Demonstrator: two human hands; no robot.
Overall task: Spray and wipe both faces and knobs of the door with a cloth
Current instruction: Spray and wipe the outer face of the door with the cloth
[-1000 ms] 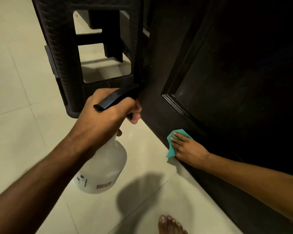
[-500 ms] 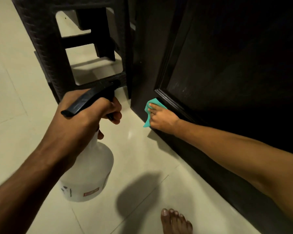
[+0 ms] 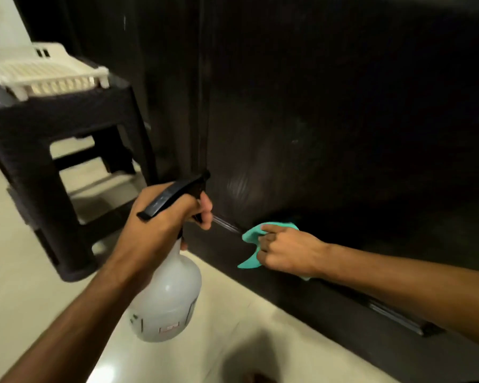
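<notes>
Filling the view from 12 to 3 o'clock, the dark wooden door (image 3: pixel 329 120) meets pale tiled floor (image 3: pixel 25 286), open toward 6. At 9 stands a dark woven-plastic stool (image 3: pixel 39 161). The left hand (image 3: pixel 161 217) grips a translucent spray bottle (image 3: pixel 166 294); the right hand (image 3: pixel 288 252) presses a teal cloth (image 3: pixel 253 234) against the door's lower moulding.

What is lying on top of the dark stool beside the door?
A white slatted plastic tray rests on the dark stool. Nothing shows inside the tray; its left end runs out of frame, and the seat beneath it is covered.
</notes>
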